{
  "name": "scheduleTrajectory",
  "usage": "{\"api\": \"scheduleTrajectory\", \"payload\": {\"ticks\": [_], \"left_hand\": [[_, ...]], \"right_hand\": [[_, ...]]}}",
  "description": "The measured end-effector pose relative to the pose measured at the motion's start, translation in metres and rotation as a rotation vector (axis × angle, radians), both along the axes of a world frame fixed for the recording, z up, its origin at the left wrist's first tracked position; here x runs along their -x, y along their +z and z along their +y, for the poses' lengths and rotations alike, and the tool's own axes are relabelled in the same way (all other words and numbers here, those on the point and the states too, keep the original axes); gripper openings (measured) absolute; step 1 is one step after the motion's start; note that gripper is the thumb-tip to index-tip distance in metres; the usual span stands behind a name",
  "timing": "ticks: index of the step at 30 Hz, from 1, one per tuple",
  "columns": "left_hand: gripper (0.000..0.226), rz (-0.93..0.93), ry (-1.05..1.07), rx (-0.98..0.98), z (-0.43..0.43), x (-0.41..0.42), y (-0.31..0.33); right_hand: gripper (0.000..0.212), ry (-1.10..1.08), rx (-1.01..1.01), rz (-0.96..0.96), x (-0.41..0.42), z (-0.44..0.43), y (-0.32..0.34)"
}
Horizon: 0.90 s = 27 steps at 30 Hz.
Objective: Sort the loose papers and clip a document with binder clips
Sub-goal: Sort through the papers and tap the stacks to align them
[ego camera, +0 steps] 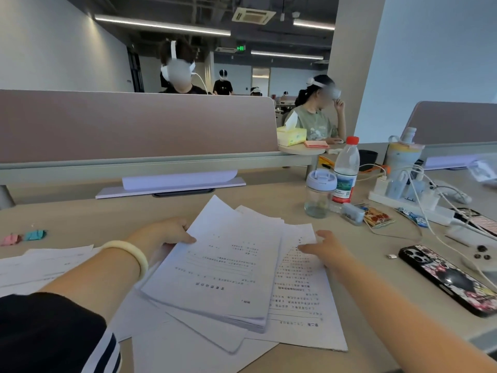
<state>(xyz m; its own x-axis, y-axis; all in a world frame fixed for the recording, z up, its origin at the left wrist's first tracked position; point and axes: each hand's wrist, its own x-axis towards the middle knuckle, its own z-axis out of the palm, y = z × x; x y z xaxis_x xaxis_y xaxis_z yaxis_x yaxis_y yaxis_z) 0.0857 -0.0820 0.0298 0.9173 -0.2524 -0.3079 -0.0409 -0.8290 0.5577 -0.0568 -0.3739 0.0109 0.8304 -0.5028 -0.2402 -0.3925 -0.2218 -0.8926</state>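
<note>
A stack of papers (pixel 215 265) was held over loose sheets (pixel 304 319) on the worktop (pixel 80 214), its left edge pinched in the grip of the left hand (pixel 166 232), while the right hand (pixel 325 249), grip wide, was rested on a sheet's edge, with bare surface left beyond and binder clips (pixel 24 236) far left.

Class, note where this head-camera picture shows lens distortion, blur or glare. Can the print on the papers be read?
Head view: the wide lens bows the desk divider and tilts the pillar; print on the stack of papers is too soft to read; the ceiling light strips bloom; the phone back catches a bright reflection.
</note>
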Motion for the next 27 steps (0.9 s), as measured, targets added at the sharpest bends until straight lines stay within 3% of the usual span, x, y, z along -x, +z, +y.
{"api": "scheduleTrajectory", "payload": {"ticks": [3, 7, 11, 16, 17, 23, 24, 27], "left_hand": [[0.022, 0.011, -0.026, -0.039, -0.006, 0.006, 0.002], [0.009, -0.013, -0.044, -0.056, -0.021, 0.029, 0.005], [0.052, -0.185, -0.079, -0.168, -0.037, 0.049, -0.004], [0.032, -0.109, -0.207, -0.334, -0.043, 0.076, -0.002], [0.04, -0.106, -0.174, -0.301, -0.04, 0.076, -0.001], [0.024, 0.016, -0.107, -0.147, -0.002, 0.083, 0.004], [0.027, 0.019, -0.095, -0.11, 0.004, 0.084, 0.004], [0.066, -0.016, -0.054, 0.052, 0.02, 0.082, 0.001]], "right_hand": [[0.074, -0.032, -0.176, -0.02, 0.002, -0.002, 0.006], [0.059, -0.017, -0.166, -0.002, 0.005, 0.002, 0.009], [0.063, -0.019, -0.091, 0.027, 0.0, 0.008, 0.003], [0.053, 0.055, 0.013, 0.062, -0.008, 0.017, -0.001], [0.052, 0.077, 0.034, 0.08, -0.008, 0.021, 0.0], [0.052, 0.135, 0.133, -0.003, -0.002, 0.042, 0.014], [0.053, 0.145, 0.157, -0.037, 0.0, 0.044, 0.02], [0.052, 0.187, 0.19, -0.165, 0.013, 0.05, 0.053]]}}
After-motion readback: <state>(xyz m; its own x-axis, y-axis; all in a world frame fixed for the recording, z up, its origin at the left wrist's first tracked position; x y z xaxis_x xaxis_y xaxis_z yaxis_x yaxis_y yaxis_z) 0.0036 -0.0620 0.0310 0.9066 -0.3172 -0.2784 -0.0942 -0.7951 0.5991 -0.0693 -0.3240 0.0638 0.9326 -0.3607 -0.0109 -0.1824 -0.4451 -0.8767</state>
